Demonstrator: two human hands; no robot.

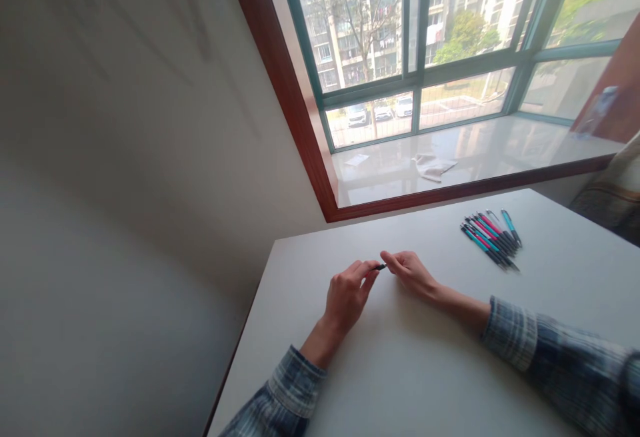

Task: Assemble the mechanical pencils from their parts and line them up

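Observation:
My left hand (349, 290) pinches a short, dark, pen-like piece (381, 267) between thumb and fingertips, a little above the white table. The fingers cover most of it, so its full shape does not show. Close to its free end, my right hand (411, 273) is closed, with the thumb on top and the fingers curled. Whatever it grips is hidden or too small to make out. Off to the right lies a bunch of pens (489, 237) with teal, pink and black barrels, side by side and apart from both hands.
The white table (400, 384) meets a wall (190, 224) on the left. Behind it, a window ledge with a red-brown frame (390, 209) carries a crumpled cloth (433, 166), a paper (357, 160) and a clear bottle (597, 112). Some fabric (613, 190) hangs at the right edge.

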